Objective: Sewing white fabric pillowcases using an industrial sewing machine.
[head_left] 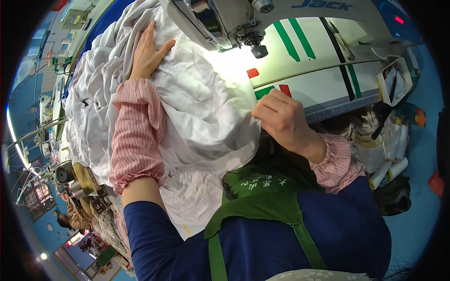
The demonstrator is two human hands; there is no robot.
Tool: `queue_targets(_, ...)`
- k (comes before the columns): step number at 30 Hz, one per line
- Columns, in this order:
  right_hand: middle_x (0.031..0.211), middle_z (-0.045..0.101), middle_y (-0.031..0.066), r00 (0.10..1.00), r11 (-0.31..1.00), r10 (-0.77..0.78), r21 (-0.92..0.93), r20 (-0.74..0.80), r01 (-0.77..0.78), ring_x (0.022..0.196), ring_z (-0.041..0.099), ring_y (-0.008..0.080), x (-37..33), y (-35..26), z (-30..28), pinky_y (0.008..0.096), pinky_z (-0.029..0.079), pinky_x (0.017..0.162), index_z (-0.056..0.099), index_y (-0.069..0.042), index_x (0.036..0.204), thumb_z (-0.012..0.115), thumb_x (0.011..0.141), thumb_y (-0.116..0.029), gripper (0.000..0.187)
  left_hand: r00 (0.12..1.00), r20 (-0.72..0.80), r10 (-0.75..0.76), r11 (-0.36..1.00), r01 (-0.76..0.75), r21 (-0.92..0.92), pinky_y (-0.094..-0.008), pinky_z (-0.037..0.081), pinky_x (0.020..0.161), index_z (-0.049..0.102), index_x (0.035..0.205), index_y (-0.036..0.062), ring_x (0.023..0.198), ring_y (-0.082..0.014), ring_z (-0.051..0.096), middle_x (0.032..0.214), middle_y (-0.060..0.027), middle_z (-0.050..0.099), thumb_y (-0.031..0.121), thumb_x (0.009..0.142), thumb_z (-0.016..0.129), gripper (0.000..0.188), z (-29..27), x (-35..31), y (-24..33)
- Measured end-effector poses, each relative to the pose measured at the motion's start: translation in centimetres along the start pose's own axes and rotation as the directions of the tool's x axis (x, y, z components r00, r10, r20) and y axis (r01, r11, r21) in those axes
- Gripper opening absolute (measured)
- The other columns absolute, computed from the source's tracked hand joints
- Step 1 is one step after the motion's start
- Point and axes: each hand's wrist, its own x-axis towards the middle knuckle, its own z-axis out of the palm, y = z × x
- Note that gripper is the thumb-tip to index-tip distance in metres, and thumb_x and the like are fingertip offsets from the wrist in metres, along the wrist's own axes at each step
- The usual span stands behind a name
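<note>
A large heap of thin white fabric [197, 93] covers the left part of the sewing table and hangs over its front edge onto my lap. My left hand [149, 54] lies on the fabric with thumb and fingers apart, pressing it down. At the cloth's right edge, my right hand [283, 117] pinches the border between thumb and fingers. Beyond the hands stands a sewing machine [300, 18]; its lamp brightly lights the fabric under the needle area, where glare hides the detail. Striped pink sleeve covers are on both my forearms.
Green and black tape strips [340, 56] mark the table, with a ruler [342, 108] along its front edge. Tweezers [342, 42] lie beside the machine. At right are a small white box [394, 82] and thread cones [389, 171]. Another person [70, 215] sits far left.
</note>
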Motion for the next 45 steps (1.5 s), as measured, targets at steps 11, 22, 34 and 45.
queue_targets(11, 0.076, 0.059, 0.0054, 0.998, 0.996, 0.023, -0.085, 0.051, -0.019, 0.066, 0.060, 0.0247, 5.3, 3.4, 0.7, 0.0355, 0.048, 0.060, 0.060, -0.007, 0.079, 0.070, 0.072, -0.001, 0.014, 0.972, -0.212, 0.098, 0.995, -0.093, 0.033, -0.0378, 0.034, 0.109, 0.035, 0.145, 0.0017, 0.132, -0.0348, 0.043, 0.141, -0.0226, 0.045, 0.058, 0.082, 0.065, 0.090, 1.4, 4.9, -5.2)
queue_targets(22, 0.111, 0.063, 0.0119, 0.964, 0.959, 0.259, 0.133, -0.061, -0.250, 0.104, 0.061, 0.0254, -5.3, -1.9, -1.2, 0.0342, 0.050, 0.087, 0.061, -0.004, 0.115, 0.072, 0.078, 0.001, 0.039, 0.954, -0.096, -0.284, 0.907, 0.300, 0.296, -0.0433, 0.039, 0.103, 0.041, 0.141, 0.0080, 0.124, -0.0409, 0.048, 0.133, -0.0277, 0.050, 0.053, 0.090, 0.058, 0.071, -2.3, 4.9, -2.8)
queue_targets(34, 0.112, 0.067, 0.0088, 0.748, 0.336, 0.010, 0.703, 0.663, -0.627, 0.101, 0.061, 0.0181, -12.4, -10.3, 8.7, 0.0313, 0.046, 0.094, 0.061, 0.001, 0.119, 0.080, 0.077, -0.019, 0.050, 0.949, 0.212, -0.234, 0.833, 0.083, 0.548, -0.0471, 0.041, 0.101, 0.052, 0.134, 0.0214, 0.123, -0.0459, 0.044, 0.144, -0.0267, 0.039, 0.035, 0.098, 0.046, 0.038, -5.3, -21.4, -2.9)
queue_targets(45, 0.085, 0.071, 0.0014, 0.565, 0.165, 0.273, 0.541, 0.779, -0.825, 0.079, 0.059, 0.0046, -22.1, -14.6, -1.1, 0.0224, 0.047, 0.072, 0.071, 0.003, 0.099, 0.072, 0.089, -0.016, 0.021, 0.987, -0.108, 0.117, 0.796, -0.159, -0.584, -0.0397, 0.051, 0.086, 0.066, 0.100, 0.0022, 0.102, -0.0334, 0.060, 0.116, -0.0164, 0.062, 0.006, 0.087, 0.060, 0.014, -8.5, -29.3, 18.3)
